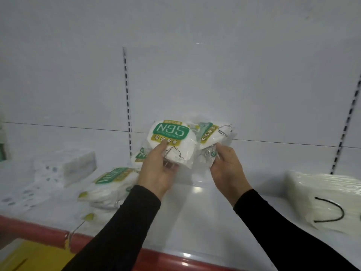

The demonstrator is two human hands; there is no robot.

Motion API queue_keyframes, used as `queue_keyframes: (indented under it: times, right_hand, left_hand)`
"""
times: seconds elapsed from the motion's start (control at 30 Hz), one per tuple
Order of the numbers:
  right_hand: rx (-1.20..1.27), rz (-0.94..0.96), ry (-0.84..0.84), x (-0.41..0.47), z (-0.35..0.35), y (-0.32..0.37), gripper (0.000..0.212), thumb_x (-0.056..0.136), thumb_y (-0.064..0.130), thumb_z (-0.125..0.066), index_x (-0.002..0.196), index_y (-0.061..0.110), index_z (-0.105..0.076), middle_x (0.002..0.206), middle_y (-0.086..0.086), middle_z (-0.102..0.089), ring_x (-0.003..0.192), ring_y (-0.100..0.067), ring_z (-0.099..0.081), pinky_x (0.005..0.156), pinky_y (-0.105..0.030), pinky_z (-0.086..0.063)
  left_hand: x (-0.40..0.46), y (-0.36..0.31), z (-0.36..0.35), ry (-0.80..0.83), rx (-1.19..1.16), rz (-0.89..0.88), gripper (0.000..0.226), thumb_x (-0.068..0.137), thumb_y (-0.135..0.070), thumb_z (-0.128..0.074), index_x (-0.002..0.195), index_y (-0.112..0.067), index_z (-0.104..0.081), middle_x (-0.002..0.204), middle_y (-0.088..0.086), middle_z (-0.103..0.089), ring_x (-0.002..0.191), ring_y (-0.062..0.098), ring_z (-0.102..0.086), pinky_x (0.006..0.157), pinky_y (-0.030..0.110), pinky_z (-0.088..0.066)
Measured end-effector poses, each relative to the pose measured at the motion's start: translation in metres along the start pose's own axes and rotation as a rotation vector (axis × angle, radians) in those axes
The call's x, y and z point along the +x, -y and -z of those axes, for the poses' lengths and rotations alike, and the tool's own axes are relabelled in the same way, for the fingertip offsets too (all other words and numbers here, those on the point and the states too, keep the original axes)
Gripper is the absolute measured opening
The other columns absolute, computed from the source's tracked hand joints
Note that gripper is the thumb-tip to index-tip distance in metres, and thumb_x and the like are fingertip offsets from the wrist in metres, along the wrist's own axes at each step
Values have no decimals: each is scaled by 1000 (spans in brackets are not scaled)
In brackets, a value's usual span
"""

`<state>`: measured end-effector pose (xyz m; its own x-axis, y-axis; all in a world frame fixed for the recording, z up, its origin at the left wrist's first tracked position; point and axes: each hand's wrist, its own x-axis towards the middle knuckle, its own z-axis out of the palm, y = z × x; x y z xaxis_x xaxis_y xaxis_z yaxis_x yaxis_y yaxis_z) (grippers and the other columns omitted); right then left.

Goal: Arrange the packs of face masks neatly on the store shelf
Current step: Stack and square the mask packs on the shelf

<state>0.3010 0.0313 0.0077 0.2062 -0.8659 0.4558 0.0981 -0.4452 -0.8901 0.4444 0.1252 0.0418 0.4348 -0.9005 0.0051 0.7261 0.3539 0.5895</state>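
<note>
White-and-green plastic marks the N95 pack that is gripped by the left hand: its thumb is pressed on the printed front, with the other fingers curled beneath. A second pack, tilted just beside the first, is pinched at its lower edge by the right hand. Both packs are held above the white shelf. More packs are piled on the shelf at the left.
</note>
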Motion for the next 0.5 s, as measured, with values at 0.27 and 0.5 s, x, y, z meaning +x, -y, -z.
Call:
queue_keyframes:
  times: [0.27, 0.5]
  right_hand:
    - [14, 157, 42, -17, 55, 10, 5, 93, 34, -52, 95, 31, -56, 106, 11, -63, 110, 3, -59, 105, -28, -42]
    - [481, -370, 158, -16, 108, 30, 42, 98, 50, -46, 115, 16, -63, 108, -4, -70, 86, -10, -73, 79, -30, -55]
  left_hand:
    - [-8, 51, -38, 189, -3, 27, 23, 99, -22, -52, 115, -10, -64, 105, 10, -75, 97, 27, -72, 91, 49, -53]
    - [-8, 56, -24, 279, 228, 99, 31, 96, -17, -55, 125, -8, -63, 116, 11, -72, 109, 27, -68, 102, 48, -47]
